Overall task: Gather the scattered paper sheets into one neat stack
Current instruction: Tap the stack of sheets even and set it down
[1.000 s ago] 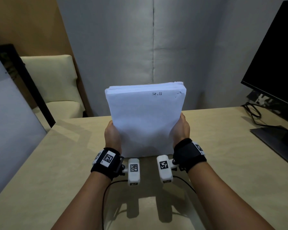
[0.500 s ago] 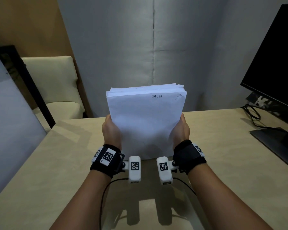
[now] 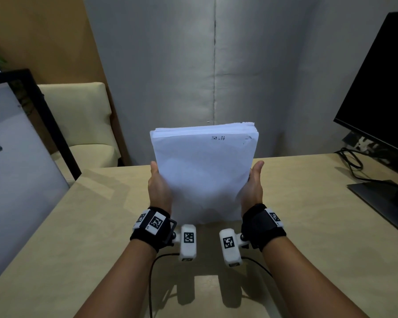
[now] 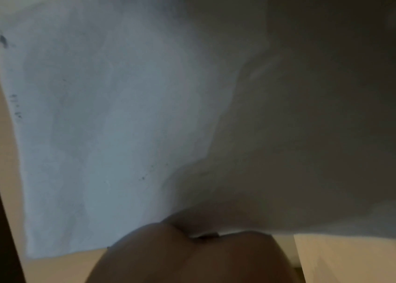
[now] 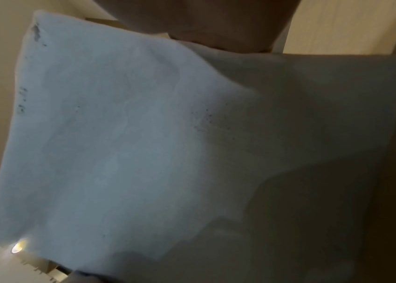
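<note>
A thick stack of white paper sheets [image 3: 205, 173] stands upright on its lower edge over the beige table [image 3: 308, 214], its top edges slightly uneven. My left hand [image 3: 159, 189] grips its left side and my right hand [image 3: 253, 187] grips its right side, thumbs toward me and fingers hidden behind the sheets. The near sheet carries a small dark scribble near its top. In the left wrist view the stack [image 4: 110, 124] fills the frame above my palm [image 4: 192, 256]. The right wrist view shows the stack [image 5: 124, 143] close up, with part of a hand at the top.
A black monitor [image 3: 381, 95] on its stand sits at the right, with cables [image 3: 352, 164] trailing behind it. A cream chair [image 3: 78, 125] stands past the table's far left corner. A white board in a black frame [image 3: 16, 161] leans at the left. Grey wall panels rise behind.
Both hands slid a little higher up the sides of the stack, and the stack has settled slightly lower toward the table. The grip on both sides stays.
</note>
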`<state>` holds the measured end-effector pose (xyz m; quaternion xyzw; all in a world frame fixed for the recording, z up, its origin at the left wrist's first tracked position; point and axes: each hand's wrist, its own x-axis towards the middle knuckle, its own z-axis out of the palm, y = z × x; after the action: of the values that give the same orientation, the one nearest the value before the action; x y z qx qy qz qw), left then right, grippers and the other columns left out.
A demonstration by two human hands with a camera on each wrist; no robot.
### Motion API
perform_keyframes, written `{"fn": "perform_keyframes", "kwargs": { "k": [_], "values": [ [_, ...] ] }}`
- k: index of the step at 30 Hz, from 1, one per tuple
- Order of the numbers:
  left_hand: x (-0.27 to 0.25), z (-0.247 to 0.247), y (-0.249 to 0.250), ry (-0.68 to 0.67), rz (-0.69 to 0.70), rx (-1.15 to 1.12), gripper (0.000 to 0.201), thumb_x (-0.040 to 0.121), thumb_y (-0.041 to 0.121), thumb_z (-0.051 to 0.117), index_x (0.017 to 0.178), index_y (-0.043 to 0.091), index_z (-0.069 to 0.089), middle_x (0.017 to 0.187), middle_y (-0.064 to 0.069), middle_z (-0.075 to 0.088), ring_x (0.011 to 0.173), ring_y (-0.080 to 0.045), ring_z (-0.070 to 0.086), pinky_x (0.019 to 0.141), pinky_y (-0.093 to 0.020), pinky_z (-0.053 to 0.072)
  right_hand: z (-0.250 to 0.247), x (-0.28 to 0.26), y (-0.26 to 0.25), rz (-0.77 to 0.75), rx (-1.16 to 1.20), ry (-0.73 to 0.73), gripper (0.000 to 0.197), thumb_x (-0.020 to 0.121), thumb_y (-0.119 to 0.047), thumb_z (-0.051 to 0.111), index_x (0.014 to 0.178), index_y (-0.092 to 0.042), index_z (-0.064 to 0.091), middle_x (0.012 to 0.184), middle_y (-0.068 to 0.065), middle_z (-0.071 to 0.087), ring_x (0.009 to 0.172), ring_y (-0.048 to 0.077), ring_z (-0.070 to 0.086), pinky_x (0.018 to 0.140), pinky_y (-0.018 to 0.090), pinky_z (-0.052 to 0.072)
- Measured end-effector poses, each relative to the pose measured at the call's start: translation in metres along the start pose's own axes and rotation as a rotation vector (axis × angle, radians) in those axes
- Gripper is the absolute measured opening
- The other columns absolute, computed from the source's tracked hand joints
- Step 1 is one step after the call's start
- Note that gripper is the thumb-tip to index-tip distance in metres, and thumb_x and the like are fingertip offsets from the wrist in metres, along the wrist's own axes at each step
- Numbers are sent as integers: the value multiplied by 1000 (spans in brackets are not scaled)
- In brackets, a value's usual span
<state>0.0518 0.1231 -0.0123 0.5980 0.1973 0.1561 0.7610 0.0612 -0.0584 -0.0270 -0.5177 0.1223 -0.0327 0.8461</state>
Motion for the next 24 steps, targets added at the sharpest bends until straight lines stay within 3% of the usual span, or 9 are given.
{"fn": "perform_keyframes", "kwargs": {
  "k": [2, 4, 8, 11, 13, 16, 19, 21, 24],
  "values": [
    [0, -2, -2, -20, 26, 21, 37, 105, 49, 35, 98, 24, 62, 100, 4, 64, 86, -7, 56, 86, -31, 38, 0, 0, 0, -3, 6, 2, 71, 96, -68, 24, 117, -18, 70, 115, 1, 73, 107, 21, 68, 78, 27, 52],
    [3, -5, -3, -28, 39, 58, 36, 103, 50, 39, 104, 24, 64, 107, 2, 65, 92, -11, 57, 86, -35, 39, -2, -1, -2, -18, -42, 4, 63, 98, -66, 25, 105, -23, 72, 108, -4, 74, 98, 15, 69, 76, 27, 51],
    [7, -10, -7, -42, 58, 144, 31, 103, 41, 40, 94, 22, 62, 105, -2, 65, 98, -23, 57, 81, -38, 43, -4, -2, -4, -66, -116, -3, 50, 101, -58, 32, 94, -26, 71, 100, -8, 73, 92, 13, 67, 74, 27, 49],
    [9, -12, -8, -44, 47, 152, 31, 102, 39, 40, 93, 19, 62, 106, -4, 64, 96, -24, 55, 83, -39, 42, -5, -1, -5, -105, -136, 6, 41, 102, -50, 37, 88, -29, 69, 93, -8, 71, 86, 12, 65, 71, 28, 48],
    [8, -13, -5, -43, 47, 144, 30, 102, 38, 42, 92, 18, 61, 104, -4, 64, 95, -24, 54, 83, -39, 41, -7, 0, -2, -102, -125, -27, 53, 100, -60, 32, 95, -26, 72, 99, -2, 74, 93, 17, 68, 77, 31, 51],
    [6, -13, -4, -45, 41, 133, 32, 101, 40, 42, 95, 16, 62, 106, -6, 65, 96, -25, 55, 82, -39, 43, -14, 3, 6, -83, -84, -116, 81, 81, -82, 22, 112, -23, 69, 115, 3, 73, 104, 21, 69, 86, 36, 52],
    [3, -11, 1, -44, 11, 111, 33, 100, 42, 41, 92, 19, 63, 101, -1, 65, 91, -22, 55, 76, -35, 42, -19, 3, 13, -148, -113, -174, 86, 68, -89, 46, 127, -29, 60, 125, -3, 68, 112, 15, 66, 92, 35, 53],
    [0, -8, 5, -50, 11, 90, 32, 101, 43, 41, 91, 21, 62, 97, 3, 64, 86, -17, 55, 71, -33, 42, -21, 5, 14, -252, -219, -198, 67, 74, -66, 70, 126, -26, 58, 121, -4, 69, 109, 16, 67, 87, 35, 56],
    [-1, -9, 7, -41, 7, 64, 48, 103, 57, 30, 104, 22, 62, 104, 4, 64, 93, -18, 58, 83, -32, 40, -18, 5, 13, -310, -288, -189, 39, 88, -25, 73, 124, -15, 62, 115, 2, 72, 106, 23, 69, 87, 38, 58]
  ]
}}
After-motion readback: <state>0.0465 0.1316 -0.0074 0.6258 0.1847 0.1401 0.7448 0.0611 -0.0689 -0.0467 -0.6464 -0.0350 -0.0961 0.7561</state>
